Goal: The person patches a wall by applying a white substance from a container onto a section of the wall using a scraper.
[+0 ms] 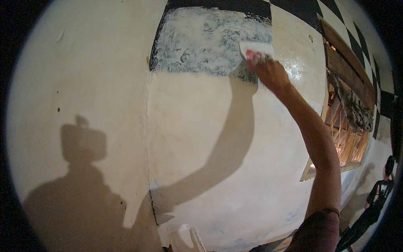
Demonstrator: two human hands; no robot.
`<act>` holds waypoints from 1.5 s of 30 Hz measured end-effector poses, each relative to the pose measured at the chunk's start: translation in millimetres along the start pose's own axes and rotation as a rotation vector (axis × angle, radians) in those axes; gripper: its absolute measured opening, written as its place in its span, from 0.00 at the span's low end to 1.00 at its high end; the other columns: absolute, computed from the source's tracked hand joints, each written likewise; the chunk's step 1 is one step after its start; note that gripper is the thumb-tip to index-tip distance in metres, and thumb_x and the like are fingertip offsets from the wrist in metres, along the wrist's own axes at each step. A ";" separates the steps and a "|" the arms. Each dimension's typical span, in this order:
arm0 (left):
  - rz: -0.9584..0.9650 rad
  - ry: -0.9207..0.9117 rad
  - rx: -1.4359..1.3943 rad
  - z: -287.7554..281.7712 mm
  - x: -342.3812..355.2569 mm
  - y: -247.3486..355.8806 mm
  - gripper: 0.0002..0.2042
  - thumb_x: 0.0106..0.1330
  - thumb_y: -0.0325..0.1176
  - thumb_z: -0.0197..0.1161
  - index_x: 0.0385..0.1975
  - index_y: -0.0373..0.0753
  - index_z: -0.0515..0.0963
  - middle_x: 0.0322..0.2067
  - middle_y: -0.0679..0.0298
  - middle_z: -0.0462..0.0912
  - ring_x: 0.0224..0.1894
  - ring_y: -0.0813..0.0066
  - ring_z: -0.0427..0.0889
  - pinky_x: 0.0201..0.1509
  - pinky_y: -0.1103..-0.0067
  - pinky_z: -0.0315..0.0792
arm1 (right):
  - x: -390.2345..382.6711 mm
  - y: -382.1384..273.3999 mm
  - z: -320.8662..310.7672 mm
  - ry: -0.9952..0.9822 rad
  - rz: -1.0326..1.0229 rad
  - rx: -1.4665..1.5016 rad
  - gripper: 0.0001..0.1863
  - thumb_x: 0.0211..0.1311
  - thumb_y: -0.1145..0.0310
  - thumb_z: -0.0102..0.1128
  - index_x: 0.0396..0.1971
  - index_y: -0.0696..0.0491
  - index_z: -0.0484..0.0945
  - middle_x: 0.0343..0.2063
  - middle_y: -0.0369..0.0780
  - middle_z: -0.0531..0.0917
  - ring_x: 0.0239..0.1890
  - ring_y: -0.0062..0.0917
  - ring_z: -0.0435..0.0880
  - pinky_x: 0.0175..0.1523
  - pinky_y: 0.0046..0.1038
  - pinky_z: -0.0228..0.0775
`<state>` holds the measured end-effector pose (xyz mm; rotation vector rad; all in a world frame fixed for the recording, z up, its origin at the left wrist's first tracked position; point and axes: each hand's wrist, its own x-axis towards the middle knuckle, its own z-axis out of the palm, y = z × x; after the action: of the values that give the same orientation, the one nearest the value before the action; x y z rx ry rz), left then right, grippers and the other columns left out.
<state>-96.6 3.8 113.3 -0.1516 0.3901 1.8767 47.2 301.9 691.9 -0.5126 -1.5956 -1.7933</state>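
My right hand (268, 69) is raised high, its fingers wrapped round a wide paintbrush (257, 49) with a pale head and a pinkish-red part by the grip. The brush head lies against the right side of a black wall square (201, 42), which is streaked with thin white paint. Dark patches show through the coat, and a black band stays along its top. At the lower edge a white container (184, 237) is partly in view. My left hand cannot be made out; a small dark patch beside the container is too unclear to name.
A cream wall (201, 109) meets another at a corner line on the left. To the right is a barred window (348, 143) with a wooden board (348, 71) and hanging cloth (354, 105). A person in dark clothes (375, 197) stands at the far right.
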 end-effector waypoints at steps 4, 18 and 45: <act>-0.001 -0.004 0.007 0.9 -3.1 2.9 0.25 0.65 0.54 0.44 0.54 0.45 0.72 0.43 0.59 0.81 0.44 0.52 0.82 0.33 0.51 0.79 | -19.7 -20.6 -69.8 -0.133 0.063 -0.033 0.10 0.53 0.74 0.55 0.36 0.57 0.77 0.32 0.48 0.81 0.35 0.35 0.83 0.33 0.31 0.80; -0.062 -0.043 0.004 4.3 -8.6 1.0 0.24 0.65 0.53 0.44 0.54 0.44 0.72 0.44 0.59 0.81 0.44 0.52 0.82 0.34 0.52 0.80 | -65.5 -110.2 -99.7 0.016 -0.133 0.283 0.14 0.53 0.70 0.55 0.40 0.56 0.76 0.36 0.43 0.80 0.38 0.38 0.81 0.36 0.35 0.80; -0.039 -0.169 -0.013 10.1 -15.6 6.0 0.28 0.65 0.56 0.43 0.57 0.44 0.69 0.50 0.56 0.77 0.49 0.50 0.79 0.42 0.49 0.78 | 34.8 60.2 -57.6 0.094 0.667 0.325 0.17 0.60 0.60 0.48 0.33 0.58 0.80 0.34 0.51 0.83 0.37 0.47 0.83 0.44 0.44 0.75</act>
<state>-96.2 -8.5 128.5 -0.0091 0.2577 1.8383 73.5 236.5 748.3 -0.6903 -1.3919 -1.0273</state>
